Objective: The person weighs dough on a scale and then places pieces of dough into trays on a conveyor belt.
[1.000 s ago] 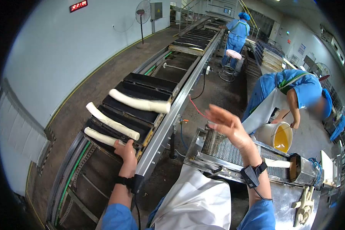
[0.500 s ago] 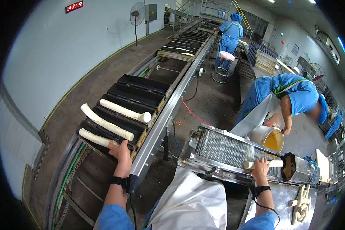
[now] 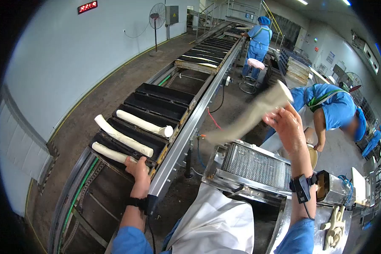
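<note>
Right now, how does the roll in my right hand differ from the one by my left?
The held roll is in the air and blurred; the tray roll lies in a black tray, sharper. In the picture, the held roll rises rightward; the tray roll slopes down rightward. Both are pale.

The right grip (image 3: 286,123) holds a pale roll (image 3: 253,115) aloft while the left grip (image 3: 137,168) touches another roll (image 3: 111,153).

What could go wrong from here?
Two risks stand out. The right hand holds a blurred dough roll near one end, so it could slip and perhaps hit the floor. Also, a thin cord hangs from the left wristband close to the metal rail, so it might snag while the left hand is at the tins.
</note>
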`<action>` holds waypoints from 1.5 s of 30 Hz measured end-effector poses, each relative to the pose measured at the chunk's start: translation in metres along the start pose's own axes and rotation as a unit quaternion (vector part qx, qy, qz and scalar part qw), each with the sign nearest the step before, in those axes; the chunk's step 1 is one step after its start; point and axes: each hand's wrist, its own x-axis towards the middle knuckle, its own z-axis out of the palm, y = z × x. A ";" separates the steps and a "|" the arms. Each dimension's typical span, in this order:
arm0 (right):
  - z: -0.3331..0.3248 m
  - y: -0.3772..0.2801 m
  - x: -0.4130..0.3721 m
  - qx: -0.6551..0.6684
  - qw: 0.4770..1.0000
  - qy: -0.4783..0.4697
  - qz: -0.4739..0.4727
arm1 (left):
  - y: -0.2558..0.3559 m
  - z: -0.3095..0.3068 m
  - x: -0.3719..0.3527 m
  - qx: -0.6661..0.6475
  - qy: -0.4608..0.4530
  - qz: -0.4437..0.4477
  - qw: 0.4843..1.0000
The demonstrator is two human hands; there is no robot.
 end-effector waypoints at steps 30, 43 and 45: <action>-0.180 0.195 -0.249 -0.745 0.577 0.266 0.202 | -0.046 -0.163 0.216 0.157 0.055 0.094 0.981; -0.194 0.156 -0.196 -0.834 0.468 0.055 0.287 | 0.008 -0.157 -0.016 0.242 -0.141 0.268 0.922; -0.219 0.168 -0.205 -0.837 0.502 0.046 0.212 | 0.004 -0.140 -0.024 0.295 -0.144 0.200 0.923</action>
